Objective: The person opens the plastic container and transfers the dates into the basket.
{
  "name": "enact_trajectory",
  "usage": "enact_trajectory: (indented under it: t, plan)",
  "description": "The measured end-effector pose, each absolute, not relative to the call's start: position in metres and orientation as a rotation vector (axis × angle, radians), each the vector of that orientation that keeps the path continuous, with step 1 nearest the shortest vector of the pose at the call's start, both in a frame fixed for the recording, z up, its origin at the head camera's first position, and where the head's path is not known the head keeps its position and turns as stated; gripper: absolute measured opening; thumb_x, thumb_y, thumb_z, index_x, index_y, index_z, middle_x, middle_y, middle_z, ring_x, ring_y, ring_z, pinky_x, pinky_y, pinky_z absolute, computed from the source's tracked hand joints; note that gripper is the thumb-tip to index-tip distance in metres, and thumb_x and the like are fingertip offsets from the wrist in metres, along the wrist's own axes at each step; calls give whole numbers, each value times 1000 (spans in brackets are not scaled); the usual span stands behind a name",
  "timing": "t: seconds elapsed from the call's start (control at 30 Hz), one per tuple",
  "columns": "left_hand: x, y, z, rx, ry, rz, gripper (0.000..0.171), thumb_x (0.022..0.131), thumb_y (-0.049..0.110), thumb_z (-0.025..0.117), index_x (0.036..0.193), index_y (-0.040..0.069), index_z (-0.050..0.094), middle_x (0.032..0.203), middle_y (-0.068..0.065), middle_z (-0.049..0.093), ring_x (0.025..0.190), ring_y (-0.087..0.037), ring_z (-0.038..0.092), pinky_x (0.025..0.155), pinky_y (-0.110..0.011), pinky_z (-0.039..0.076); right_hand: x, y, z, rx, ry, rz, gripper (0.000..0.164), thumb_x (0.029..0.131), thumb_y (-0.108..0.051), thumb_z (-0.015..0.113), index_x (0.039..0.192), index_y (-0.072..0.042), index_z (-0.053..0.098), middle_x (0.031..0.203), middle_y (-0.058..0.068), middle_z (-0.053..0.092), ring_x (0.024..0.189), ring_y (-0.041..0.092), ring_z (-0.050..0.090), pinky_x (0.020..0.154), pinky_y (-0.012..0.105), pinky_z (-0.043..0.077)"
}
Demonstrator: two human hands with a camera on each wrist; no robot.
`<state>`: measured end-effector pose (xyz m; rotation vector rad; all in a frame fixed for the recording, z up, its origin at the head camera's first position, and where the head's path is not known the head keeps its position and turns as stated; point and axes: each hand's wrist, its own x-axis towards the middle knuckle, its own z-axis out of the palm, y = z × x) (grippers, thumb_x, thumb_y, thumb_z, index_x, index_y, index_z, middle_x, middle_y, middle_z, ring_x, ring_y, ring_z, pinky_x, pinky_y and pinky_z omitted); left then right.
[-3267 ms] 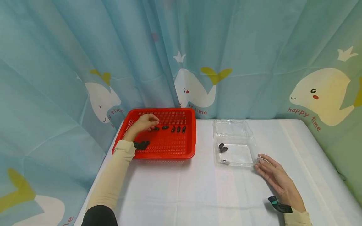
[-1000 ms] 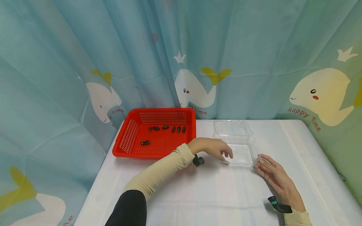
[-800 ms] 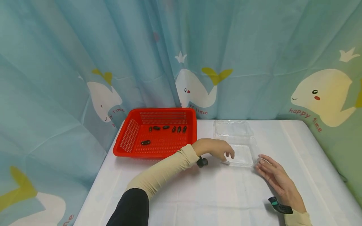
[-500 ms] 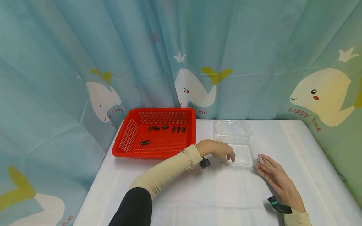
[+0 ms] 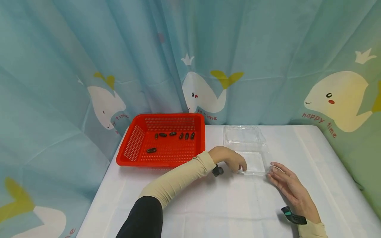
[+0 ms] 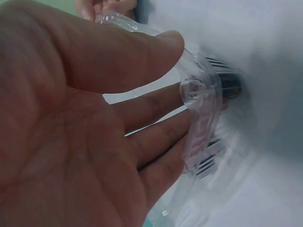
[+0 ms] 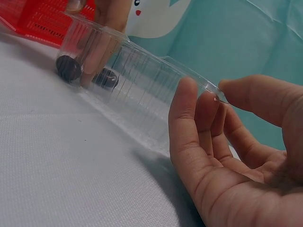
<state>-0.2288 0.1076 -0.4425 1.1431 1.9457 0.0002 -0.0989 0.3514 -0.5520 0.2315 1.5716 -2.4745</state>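
Note:
A clear plastic hinged box (image 5: 254, 160) lies on the table with its lid (image 5: 242, 135) laid back. My left hand (image 5: 230, 158) reaches over its front left corner, fingers down inside. In the left wrist view, the thumb stays above the rim and the fingers look fairly straight. A dark oval fruit like a date (image 6: 231, 86) lies by the fingertips, seen through the plastic. The right wrist view shows a dark date (image 7: 68, 68) in the corner and another date (image 7: 106, 78) beside the left fingers. My right hand (image 5: 290, 185) pinches the box's front right rim between thumb and fingers.
A red perforated basket (image 5: 172, 157) stands to the left with several dark dates (image 5: 162, 135) on its floor. White cloth (image 5: 214, 205) covers the table. A blue curtain (image 5: 262, 49) with whale prints hangs right behind the far edge.
My left hand has moved from the red basket right to the clear box. Over the last half second its fingers have sunk slightly at the corner. The right hand has stayed at the rim.

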Motion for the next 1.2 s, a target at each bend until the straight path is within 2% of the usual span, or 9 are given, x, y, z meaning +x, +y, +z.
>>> enact_trajectory:
  t: [0.2,0.27,0.5,0.93,1.2]
  plan:
    - [-231,111,-443,1127,1922,14,53,99,0,53,150,12,56,146,-4,59,107,-8,53,73,-14,44,-99,351,-552,202,1565,-2481,29,110,-5,48,124,-25,62,118,-4,61,102,5,66,95,22,59]
    - [-233,111,-444,1138,1917,26,52,98,0,55,149,11,57,144,-4,61,106,-8,54,74,-14,46,-99,351,-552,196,1551,-2486,29,110,-5,47,125,-24,62,119,-4,61,102,5,67,95,22,59]
    - [-240,109,-448,1192,1905,84,40,99,2,61,138,7,66,133,-5,67,109,-10,62,89,-16,50,-99,351,-553,193,1582,-2472,28,110,-5,48,125,-25,61,118,-4,60,102,4,66,95,22,59]
    - [-244,105,-446,1248,1905,180,31,96,4,70,127,6,72,121,-3,70,107,-9,61,85,-14,49,-99,352,-554,198,1583,-2476,28,109,-6,48,124,-24,63,117,-3,61,100,5,66,94,22,59]
    - [-248,102,-448,1343,1891,247,25,97,6,70,122,6,73,114,-2,70,102,-6,60,85,-12,48,-98,352,-555,168,1581,-2478,28,110,-5,47,125,-23,62,117,-3,62,101,5,67,94,22,59]
